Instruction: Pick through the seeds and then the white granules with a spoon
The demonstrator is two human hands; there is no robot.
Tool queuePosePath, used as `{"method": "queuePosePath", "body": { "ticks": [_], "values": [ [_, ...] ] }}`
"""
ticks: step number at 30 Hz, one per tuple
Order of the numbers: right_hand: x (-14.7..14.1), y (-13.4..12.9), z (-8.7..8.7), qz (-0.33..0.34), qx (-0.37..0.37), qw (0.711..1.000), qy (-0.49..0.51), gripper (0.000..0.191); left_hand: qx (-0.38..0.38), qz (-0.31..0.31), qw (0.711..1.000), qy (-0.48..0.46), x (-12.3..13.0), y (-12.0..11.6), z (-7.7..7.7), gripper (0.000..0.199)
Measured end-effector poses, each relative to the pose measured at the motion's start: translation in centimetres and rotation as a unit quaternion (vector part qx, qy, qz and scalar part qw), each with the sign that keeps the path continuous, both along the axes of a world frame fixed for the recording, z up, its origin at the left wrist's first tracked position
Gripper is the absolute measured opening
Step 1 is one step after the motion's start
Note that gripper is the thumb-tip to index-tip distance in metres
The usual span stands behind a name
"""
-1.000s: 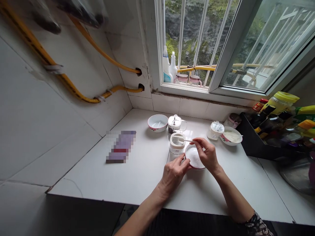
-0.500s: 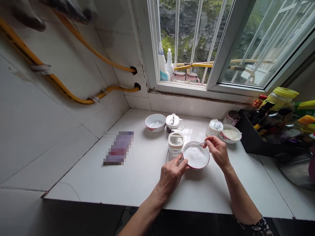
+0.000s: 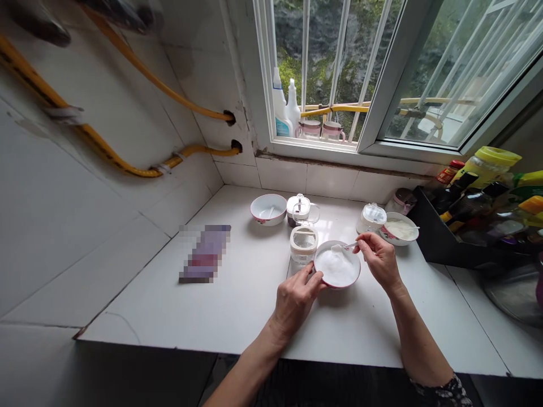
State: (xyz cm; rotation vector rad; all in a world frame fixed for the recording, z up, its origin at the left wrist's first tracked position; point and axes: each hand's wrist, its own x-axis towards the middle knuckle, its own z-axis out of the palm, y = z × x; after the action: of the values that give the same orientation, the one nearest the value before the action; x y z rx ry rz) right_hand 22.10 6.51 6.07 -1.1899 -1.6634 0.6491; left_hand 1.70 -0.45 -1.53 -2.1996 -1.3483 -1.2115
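Observation:
A bowl point(image 3: 338, 286) of fine white grains point(image 3: 337, 268) stands on the counter, its rim pinkish red. My left hand point(image 3: 297, 293) grips its near left edge, thumb at the rim. Between the thumb and fingers of my right hand point(image 3: 379, 261) is the handle of a small white spoon point(image 3: 348, 246); its head rests at the heap of grains near the bowl's far side. Just left of and behind the bowl is a clear seasoning jar point(image 3: 304, 247) with a pale lid. Another lidded jar point(image 3: 298, 209), with dark contents, stands behind that one.
A second bowl point(image 3: 268, 210) with a spoon inside sits at the back left. To the right are a clear-lidded jar point(image 3: 372, 217), a bowl of pale powder point(image 3: 399, 230) and a black bin point(image 3: 439, 240) of bottles. A blurred purple item point(image 3: 207, 254) lies on the left.
The spoon's head has shifted slightly right within the bowl, and my right hand has moved a little right. My left hand keeps its hold on the bowl. The view has tilted slightly.

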Motion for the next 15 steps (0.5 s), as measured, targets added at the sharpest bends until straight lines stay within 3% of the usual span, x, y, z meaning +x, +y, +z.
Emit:
{"method": "queuePosePath", "body": {
  "ticks": [6,15],
  "values": [
    [-0.5,0.1,-0.4,0.01,-0.02,1.0,-0.018,0.014,-0.003,0.005,1.0,0.002,0.0,-0.1,0.0,0.02],
    [0.0,1.1,-0.6,-0.018,-0.154,0.973,0.171,0.016,-0.004,-0.001,1.0,0.006,-0.2,-0.1,0.3,0.021]
  ]
}}
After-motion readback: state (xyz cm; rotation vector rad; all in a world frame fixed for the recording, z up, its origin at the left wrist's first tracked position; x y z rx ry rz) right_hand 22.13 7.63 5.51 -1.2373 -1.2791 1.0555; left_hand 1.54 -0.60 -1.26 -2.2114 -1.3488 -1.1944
